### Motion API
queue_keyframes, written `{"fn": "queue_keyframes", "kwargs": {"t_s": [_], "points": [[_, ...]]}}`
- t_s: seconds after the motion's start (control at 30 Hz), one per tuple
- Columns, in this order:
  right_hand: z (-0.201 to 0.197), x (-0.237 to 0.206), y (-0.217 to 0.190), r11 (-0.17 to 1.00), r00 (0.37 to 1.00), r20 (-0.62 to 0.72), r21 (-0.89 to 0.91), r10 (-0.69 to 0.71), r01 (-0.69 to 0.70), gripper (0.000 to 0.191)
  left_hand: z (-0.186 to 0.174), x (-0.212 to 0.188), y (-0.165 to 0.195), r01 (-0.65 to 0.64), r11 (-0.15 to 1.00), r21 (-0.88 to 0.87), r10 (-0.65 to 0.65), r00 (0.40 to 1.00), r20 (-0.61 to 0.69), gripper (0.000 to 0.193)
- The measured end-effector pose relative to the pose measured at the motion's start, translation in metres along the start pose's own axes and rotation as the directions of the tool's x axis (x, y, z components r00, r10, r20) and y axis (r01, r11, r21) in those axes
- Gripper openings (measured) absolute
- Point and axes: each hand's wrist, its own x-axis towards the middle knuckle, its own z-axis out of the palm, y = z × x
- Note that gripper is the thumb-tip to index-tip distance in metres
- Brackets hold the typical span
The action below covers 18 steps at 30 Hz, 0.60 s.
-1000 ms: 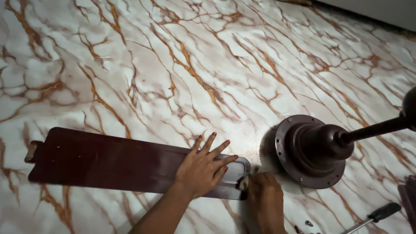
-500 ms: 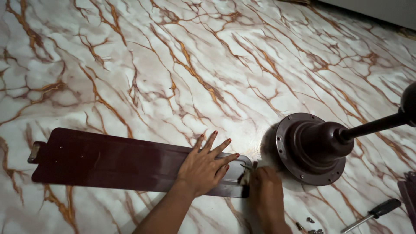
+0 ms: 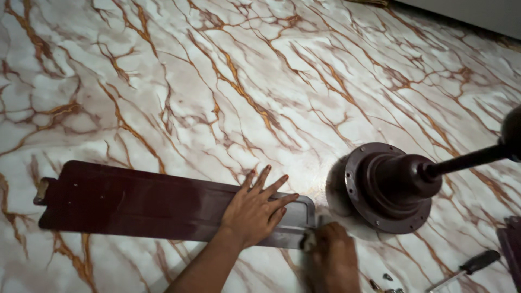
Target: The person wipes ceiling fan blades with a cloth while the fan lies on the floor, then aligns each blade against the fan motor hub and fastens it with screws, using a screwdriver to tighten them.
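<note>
The left hand point(image 3: 255, 209) lay spread flat on the fan blade point(image 3: 152, 203), its long axis running left to right; the right hand point(image 3: 332, 255) was clenched at its right end, near the motor point(image 3: 393, 187).

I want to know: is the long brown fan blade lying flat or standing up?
Flat: the fan blade lies on the marble floor, left hand on top.

The right hand point(image 3: 332, 255) is now seen closer against the inner end of the dark brown fan blade point(image 3: 152, 203), over the grey metal bracket point(image 3: 299, 220) at its corner, where a second ago it was set slightly lower and apart. The whole scene is shifted slightly in the view: the fan motor housing point(image 3: 392, 187) and the screwdriver point(image 3: 467, 267) are shown a little higher.
</note>
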Motion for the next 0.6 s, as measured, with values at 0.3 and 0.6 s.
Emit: {"fn": "queue_keyframes", "kwargs": {"t_s": [0.3,0.6], "points": [[0.026,-0.009,-0.015,0.994,0.99,0.095,-0.052,0.103,-0.098,0.022,-0.01,0.001,-0.001,0.003,1.0,-0.022,-0.003,1.0,-0.004,0.048],[-0.009,0.033,0.057,0.959,0.968,0.097,0.144,0.234,-0.246,0.024,-0.011,-0.001,-0.001,0.019,0.999,-0.037,-0.018,1.0,0.023,0.046]]}}
